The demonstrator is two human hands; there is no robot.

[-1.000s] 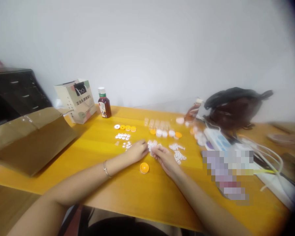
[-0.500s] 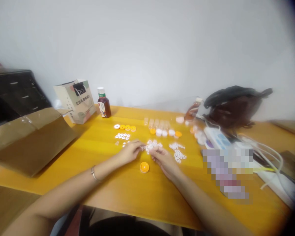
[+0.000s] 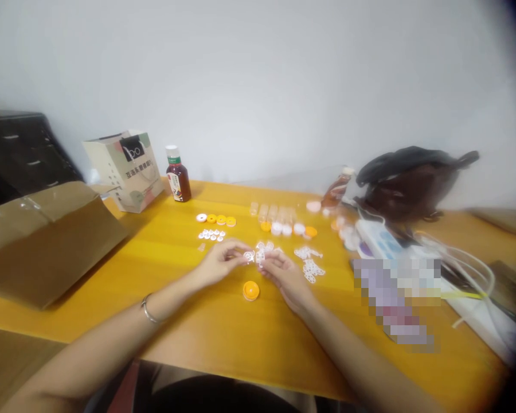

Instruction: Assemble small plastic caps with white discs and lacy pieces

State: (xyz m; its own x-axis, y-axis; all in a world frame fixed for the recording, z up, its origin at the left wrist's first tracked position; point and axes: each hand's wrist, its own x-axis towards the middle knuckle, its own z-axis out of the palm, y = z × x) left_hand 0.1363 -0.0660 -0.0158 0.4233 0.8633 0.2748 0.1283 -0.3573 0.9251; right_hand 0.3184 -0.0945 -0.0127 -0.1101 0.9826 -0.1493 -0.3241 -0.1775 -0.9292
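Observation:
My left hand (image 3: 224, 261) pinches a small white openwork plastic piece (image 3: 249, 256) between thumb and fingertips. Close beside it, my right hand (image 3: 286, 276) has its fingers closed at another white openwork piece (image 3: 260, 255); its fingers partly cover that piece. Behind my fingers lie more white pieces, partly hidden. Two small heaps of flat white perforated pieces (image 3: 313, 269) rest right of my right hand. An orange round cap (image 3: 251, 291) sits on the table just in front of my hands, nearer to me.
Orange and white discs (image 3: 221, 220), small white round parts (image 3: 212, 235) and clear tubes (image 3: 277, 214) stand in rows. A cardboard box (image 3: 55, 246), paper bag (image 3: 129, 172) and dark bottle (image 3: 178, 178) are left. A power strip (image 3: 380, 240) and black bag (image 3: 413, 183) are right.
My left hand has drawn slightly left and turned, so the white piece in its fingertips now shows. My right hand stays nearly in place. The view has shifted a little.

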